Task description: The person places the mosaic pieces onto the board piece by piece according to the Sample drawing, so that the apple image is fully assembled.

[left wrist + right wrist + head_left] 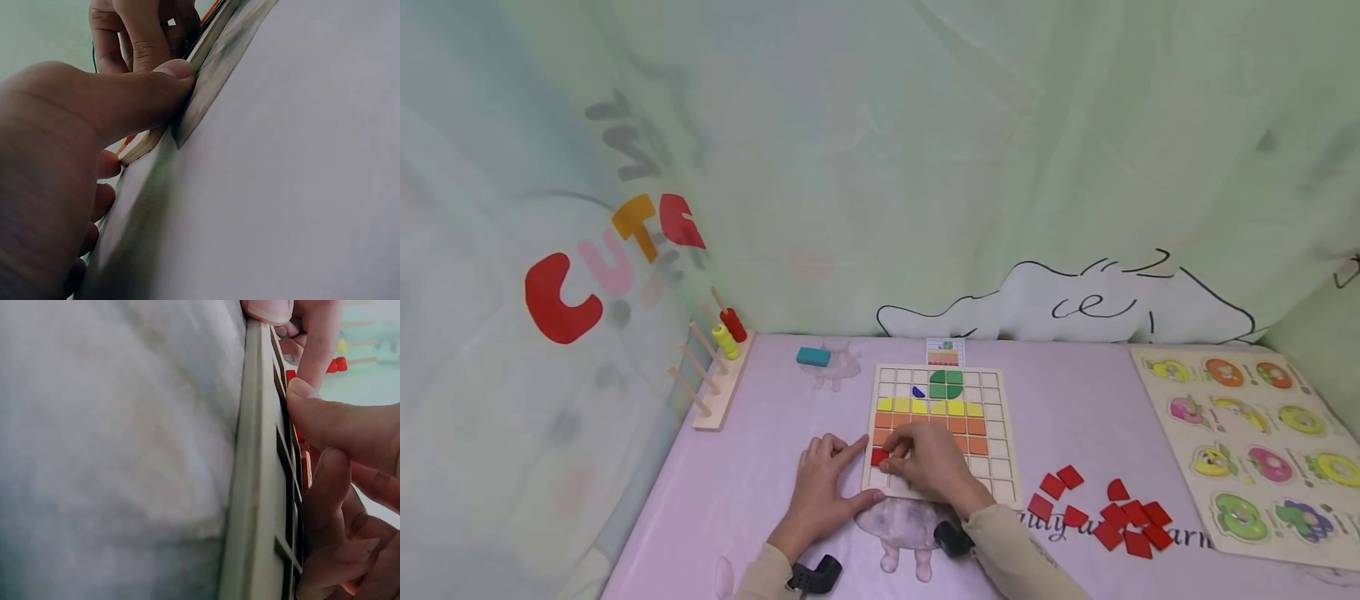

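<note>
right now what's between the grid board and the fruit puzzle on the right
In the head view, a loose scatter of red tiles lies on the lilac cloth between the grid board and the fruit puzzle; otherwise the stretch is bare.

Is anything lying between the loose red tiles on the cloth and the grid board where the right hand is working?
Nothing visible does. The red tiles lie on the bare purple cloth just right of the grid board, with only open cloth between. The right hand rests on the board's lower rows; the left hand touches its left edge.
</note>
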A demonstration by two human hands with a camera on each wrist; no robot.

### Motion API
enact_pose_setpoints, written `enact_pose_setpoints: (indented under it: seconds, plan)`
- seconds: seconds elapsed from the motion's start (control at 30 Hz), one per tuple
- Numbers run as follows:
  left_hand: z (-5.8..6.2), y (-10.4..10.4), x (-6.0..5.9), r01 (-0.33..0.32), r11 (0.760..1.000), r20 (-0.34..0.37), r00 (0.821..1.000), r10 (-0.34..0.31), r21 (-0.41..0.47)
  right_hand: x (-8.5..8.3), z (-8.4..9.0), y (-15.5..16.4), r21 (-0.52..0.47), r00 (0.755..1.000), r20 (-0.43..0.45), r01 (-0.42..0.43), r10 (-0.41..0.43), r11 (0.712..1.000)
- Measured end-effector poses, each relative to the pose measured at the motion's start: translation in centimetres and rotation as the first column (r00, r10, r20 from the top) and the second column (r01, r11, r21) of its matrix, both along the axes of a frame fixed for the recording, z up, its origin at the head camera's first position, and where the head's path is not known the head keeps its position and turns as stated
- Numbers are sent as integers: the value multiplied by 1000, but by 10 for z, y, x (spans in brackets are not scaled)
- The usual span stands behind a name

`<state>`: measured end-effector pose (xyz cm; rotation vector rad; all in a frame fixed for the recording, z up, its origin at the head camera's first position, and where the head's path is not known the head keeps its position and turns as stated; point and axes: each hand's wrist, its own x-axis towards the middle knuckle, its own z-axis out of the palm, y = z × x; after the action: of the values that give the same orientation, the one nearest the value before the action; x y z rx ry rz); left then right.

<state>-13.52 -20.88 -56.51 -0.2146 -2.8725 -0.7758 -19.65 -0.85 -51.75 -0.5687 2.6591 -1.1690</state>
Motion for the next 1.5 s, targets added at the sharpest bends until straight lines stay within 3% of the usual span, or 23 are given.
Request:
enact_pose_setpoints:
  seconds: [0.6, 0.83, 1.03, 1.27, 1.4, 1.5]
  plan:
    - [3, -1, -1, 1, 1000, 41, 999, -1, 9, 0, -2, -2, -14, 1000, -20, 19, -19, 1000]
    - [3, 0, -1, -1, 1000, 40, 999, 1, 10, -1, -2, 7, -83, 997, 57, 50, -46, 995]
    - [0, 0, -1, -6, 1000, 28, 1000, 6, 15, -6, 14, 58, -89, 995, 32, 94, -92, 992]
    - [-1, 0, 0, -10, 1000, 0, 1000, 10, 10, -9, 27, 153, 132, 983, 29, 174, -180, 976]
    - [-1, 1, 1, -9, 1000, -10, 1000, 9, 12, -5, 24, 194, 244, 985, 29, 156, -168, 957]
    - [-1, 2, 1, -9, 1000, -9, 1000, 9, 17, -2, 20, 211, 264, 987, 49, 137, -155, 955]
